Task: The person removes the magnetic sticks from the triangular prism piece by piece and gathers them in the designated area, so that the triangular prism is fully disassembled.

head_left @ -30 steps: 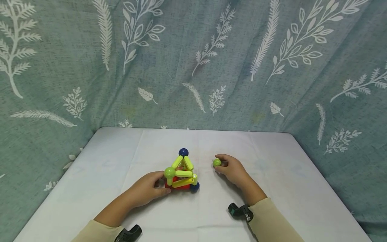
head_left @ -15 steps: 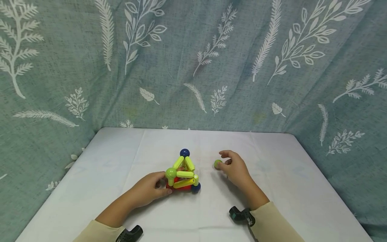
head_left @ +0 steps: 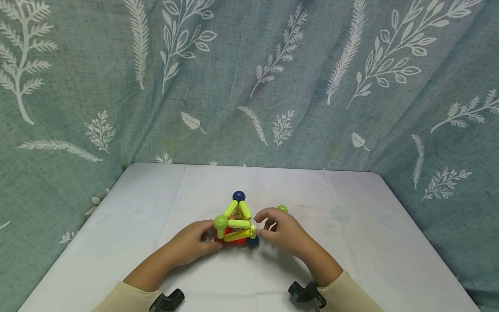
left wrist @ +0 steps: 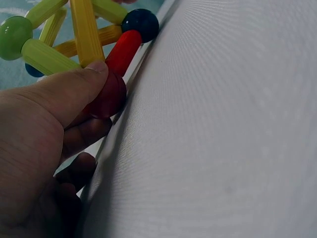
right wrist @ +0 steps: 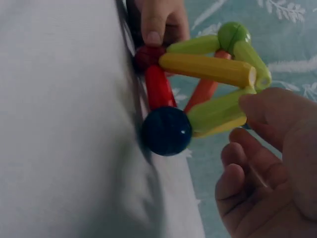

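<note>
As we read from the left, the left hand (head_left: 192, 242) pinches the red ball (left wrist: 113, 99) at the near left corner of the ball-and-rod frame (head_left: 231, 209), which stands on the white cloth (head_left: 331, 195) mid-table; its thumb tip also meets the foot of the yellow rod (right wrist: 208, 69). Should that pinch loosen, we think the frame could skid or tip under a push from the other side. Next come the green corner ball (head_left: 221, 222), the upper blue ball (head_left: 239, 196) at the peak and the lower blue ball (right wrist: 167, 131), from which a light green rod (right wrist: 220, 110) rises. Near its top several rod ends meet, and we see no ball joining them; a nudge there might swing them apart. Around that spot the right hand (head_left: 284, 229) has thumb and forefinger spread, though we cannot tell whether the thumb touches. Just behind its knuckles sits the loose green ball (head_left: 282, 208), partly hidden; a brush backward could send it rolling.
</note>
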Motion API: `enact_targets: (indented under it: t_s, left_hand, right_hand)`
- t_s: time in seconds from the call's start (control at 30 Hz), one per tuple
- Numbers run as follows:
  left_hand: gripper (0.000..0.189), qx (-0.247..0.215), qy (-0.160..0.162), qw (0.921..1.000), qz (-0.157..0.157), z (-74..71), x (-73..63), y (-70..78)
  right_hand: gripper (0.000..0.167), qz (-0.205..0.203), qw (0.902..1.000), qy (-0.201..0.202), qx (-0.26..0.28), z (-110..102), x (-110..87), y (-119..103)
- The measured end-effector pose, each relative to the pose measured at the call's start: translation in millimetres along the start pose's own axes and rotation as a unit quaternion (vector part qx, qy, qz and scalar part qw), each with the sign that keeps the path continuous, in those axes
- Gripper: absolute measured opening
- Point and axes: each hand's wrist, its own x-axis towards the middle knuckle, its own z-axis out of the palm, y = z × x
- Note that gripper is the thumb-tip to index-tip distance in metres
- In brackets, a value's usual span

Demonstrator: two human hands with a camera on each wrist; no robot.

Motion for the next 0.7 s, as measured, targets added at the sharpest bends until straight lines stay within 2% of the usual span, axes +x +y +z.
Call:
enact_targets:
  t_s: [0.13, 0.27, 0.47, 0.7]
  left_hand:
    - [0.035, -0.003, 0.001, 1.0, -0.004, 0.1, 0.6, -1.1]
    - [0.035, -0.006, 0.0, 1.0, -0.003, 0.5, 1.1, -2.9]
    - [0.034, -0.007, -0.001, 1.0, 0.0, 0.7, 1.2, -5.4]
    - [0.035, -0.003, -0.002, 1.0, 0.003, 1.3, 2.0, -5.4]
  right_hand:
    - [0.028, 0.014, 0.999, -0.042, -0.005, 8.2, 1.8, 1.2]
    - [0.026, 0.032, 0.9979, -0.054, -0.012, 14.5, 3.8, 6.0]
    - [0.024, 0.047, 0.9975, -0.053, 0.0, 19.3, 3.3, 8.0]
    - [0.022, 0.042, 0.9983, -0.034, -0.022, 21.5, 0.4, 3.6]
